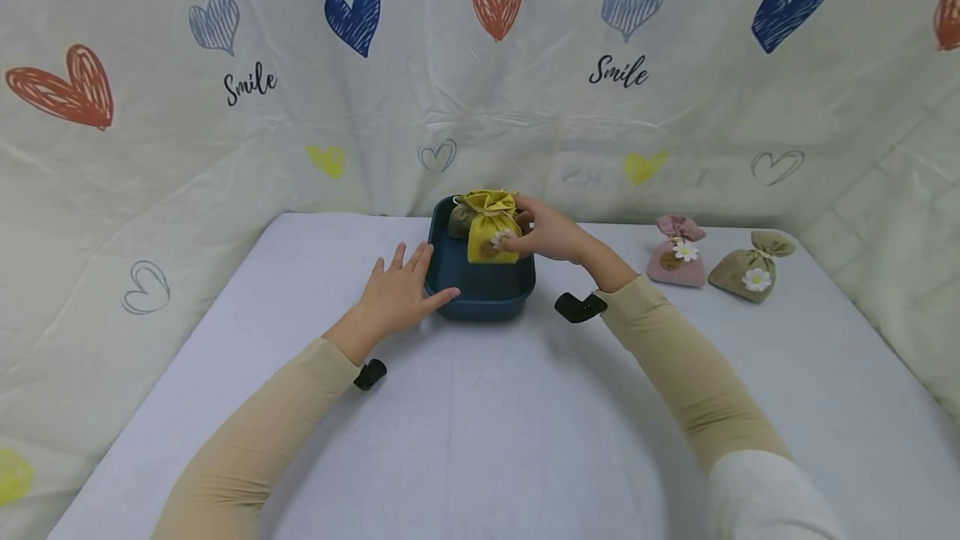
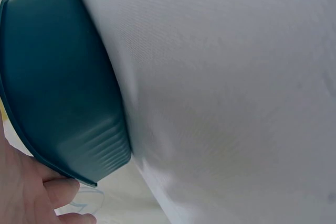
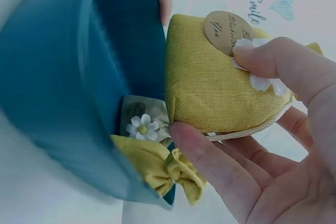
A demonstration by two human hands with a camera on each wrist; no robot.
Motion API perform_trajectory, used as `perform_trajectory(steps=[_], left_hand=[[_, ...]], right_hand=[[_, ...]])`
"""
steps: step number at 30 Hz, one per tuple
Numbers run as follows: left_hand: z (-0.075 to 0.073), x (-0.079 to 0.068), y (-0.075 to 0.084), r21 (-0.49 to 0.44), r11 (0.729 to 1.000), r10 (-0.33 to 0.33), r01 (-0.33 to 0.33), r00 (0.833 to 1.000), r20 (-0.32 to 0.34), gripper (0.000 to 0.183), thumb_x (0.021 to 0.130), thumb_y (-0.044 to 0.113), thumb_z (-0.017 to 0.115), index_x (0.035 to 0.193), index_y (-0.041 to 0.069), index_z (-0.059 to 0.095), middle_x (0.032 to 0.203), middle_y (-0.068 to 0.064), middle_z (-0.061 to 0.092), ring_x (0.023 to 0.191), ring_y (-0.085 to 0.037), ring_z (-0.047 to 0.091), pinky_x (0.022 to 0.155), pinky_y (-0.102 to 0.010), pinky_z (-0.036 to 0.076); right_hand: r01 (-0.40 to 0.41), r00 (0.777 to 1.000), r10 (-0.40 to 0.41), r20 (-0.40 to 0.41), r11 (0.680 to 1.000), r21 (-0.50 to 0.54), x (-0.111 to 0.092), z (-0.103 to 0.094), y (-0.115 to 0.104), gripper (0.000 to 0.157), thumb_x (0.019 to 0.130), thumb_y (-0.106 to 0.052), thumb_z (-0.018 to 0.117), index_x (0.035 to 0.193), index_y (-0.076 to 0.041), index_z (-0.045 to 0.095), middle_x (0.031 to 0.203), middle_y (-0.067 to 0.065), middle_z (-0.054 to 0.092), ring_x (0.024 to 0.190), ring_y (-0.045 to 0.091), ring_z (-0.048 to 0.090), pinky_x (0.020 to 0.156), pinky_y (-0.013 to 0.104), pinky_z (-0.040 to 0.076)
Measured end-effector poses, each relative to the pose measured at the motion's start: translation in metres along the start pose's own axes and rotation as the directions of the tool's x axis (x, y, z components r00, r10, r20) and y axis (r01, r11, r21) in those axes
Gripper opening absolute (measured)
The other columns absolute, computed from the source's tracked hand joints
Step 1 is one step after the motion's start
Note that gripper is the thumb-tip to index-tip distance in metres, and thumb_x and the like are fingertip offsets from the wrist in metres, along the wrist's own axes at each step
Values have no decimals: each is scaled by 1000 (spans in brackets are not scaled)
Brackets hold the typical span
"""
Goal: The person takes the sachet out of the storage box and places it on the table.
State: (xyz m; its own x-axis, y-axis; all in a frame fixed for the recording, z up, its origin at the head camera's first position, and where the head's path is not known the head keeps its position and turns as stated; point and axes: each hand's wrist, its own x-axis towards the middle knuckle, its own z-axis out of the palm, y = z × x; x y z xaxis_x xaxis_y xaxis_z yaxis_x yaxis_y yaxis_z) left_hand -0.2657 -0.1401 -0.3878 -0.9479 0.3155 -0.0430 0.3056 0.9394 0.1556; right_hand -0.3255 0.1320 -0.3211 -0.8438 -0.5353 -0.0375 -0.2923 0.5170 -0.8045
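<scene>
My right hand (image 1: 553, 232) pinches a yellow cloth pouch (image 1: 482, 232) over the dark teal bin (image 1: 480, 307). In the right wrist view, the thumb presses on the pouch's white flower beside a round brown tag (image 3: 224, 31), with the fingers at its other side. Inside the bin lies an olive-brown pouch (image 3: 137, 107) with a white daisy. A second yellow pouch (image 3: 144, 161) lies there too, its tied top poking over the rim. My left hand (image 1: 393, 294) is at the bin's left side, fingers spread; in the left wrist view its fingertips touch the rim.
To the right on the white-covered table (image 1: 465, 440) lie a pink pouch (image 1: 675, 261) and another olive-brown pouch (image 1: 738, 271), both with white flowers. A white curtain (image 1: 540, 90) printed with hearts hangs just behind the table's far edge.
</scene>
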Motion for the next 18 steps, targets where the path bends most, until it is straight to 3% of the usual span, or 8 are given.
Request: perform_trajectory(steps=[7,12,18], left_hand=[[-1,0,0,7,1000,2,-2,1000,2,98,99,74,39,165,6,13,170,-12,14,155,-41,6,119,-66,12],[-1,1,0,11,1000,2,-2,1000,-1,98,99,74,39,165,6,14,170,-12,14,155,-42,7,119,-66,13],[0,0,-1,13,1000,7,-7,1000,-3,97,100,73,39,165,6,13,170,-13,15,155,-42,8,118,-66,13]], right_hand=[[21,1000,-21,-3,999,-37,-13,-5,1,74,95,-16,74,157,-8,35,126,22,61,102,36,69,81,43,59],[53,999,-53,-2,998,-37,-20,-6,3,81,95,-14,73,162,-7,29,137,22,56,110,39,65,82,44,60],[94,996,-94,4,995,-29,-28,-8,6,82,95,-12,73,163,-7,28,146,21,51,105,35,68,82,45,59]])
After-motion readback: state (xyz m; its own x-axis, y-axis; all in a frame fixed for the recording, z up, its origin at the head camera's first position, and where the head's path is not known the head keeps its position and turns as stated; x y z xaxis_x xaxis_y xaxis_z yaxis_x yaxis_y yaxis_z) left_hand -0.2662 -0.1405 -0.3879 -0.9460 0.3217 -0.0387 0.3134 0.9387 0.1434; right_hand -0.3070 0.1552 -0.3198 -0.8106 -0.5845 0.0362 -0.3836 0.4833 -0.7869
